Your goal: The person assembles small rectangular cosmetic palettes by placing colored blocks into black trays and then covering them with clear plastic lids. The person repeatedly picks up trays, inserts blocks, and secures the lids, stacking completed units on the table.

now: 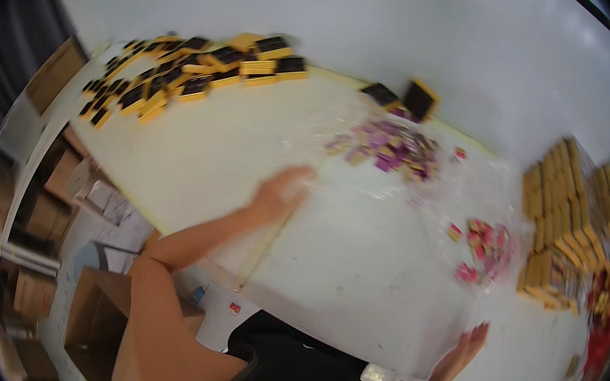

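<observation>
My left hand reaches out over the white table, its fingers curled on the near edge of a clear plastic sheet. A thin pale strip runs from under that hand toward the table's front edge. On the sheet lies a pile of small purple and pink pieces. My right hand hovers at the table's near edge with fingers straight and apart, holding nothing. The picture is blurred by motion.
Several black-and-yellow small boxes are scattered at the far left, and two more stand behind the purple pile. A smaller pink pile and rows of yellow boxes lie at the right. Cardboard boxes stand on the floor at the left.
</observation>
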A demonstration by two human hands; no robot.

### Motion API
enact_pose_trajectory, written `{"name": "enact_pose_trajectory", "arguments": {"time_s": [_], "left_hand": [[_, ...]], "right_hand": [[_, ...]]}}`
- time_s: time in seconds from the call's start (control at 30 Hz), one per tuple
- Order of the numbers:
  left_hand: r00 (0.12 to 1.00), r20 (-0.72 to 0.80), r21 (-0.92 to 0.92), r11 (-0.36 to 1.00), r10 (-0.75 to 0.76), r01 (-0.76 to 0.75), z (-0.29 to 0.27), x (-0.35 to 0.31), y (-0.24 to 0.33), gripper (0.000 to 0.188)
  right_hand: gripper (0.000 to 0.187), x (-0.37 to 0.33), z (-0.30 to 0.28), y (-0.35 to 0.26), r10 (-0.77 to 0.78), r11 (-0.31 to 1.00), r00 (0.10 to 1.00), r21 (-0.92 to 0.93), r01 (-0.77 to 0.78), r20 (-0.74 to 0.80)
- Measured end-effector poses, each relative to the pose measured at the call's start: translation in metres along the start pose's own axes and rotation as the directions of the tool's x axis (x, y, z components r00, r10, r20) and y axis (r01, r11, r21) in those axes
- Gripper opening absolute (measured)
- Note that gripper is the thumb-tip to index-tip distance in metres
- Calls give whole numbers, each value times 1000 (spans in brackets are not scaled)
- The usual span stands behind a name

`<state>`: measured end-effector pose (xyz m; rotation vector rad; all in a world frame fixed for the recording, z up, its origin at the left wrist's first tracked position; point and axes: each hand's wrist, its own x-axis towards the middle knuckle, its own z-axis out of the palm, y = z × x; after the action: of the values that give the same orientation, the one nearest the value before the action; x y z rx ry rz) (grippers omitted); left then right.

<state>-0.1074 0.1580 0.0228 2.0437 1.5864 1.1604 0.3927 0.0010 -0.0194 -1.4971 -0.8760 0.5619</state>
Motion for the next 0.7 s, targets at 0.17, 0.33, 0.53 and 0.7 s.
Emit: {"name": "enact_pose_trajectory", "arguments": {"time_s": [0.17,0.33,0.53,0.7], "left_hand": [[820,-539,508,702,-193,499,-171,-45,-239,58],[315,-932,176,534,-180,827,-251,-18,-336,99],[94,-889,-105,400,-448,911,-300,27,-381,131],[350,-746,172,344,-566,923,-330,25,-398,108]], "right_hand": [[62,-99,83,-28,140,979,946,100,-176,292],[55,-117,169,-49,-234,775,642,-259,577,730],[55,-117,205,-50,-261,642,512,-249,725,818],[52,-121,204,-41,-283,610,541,-286,739,792]]}}
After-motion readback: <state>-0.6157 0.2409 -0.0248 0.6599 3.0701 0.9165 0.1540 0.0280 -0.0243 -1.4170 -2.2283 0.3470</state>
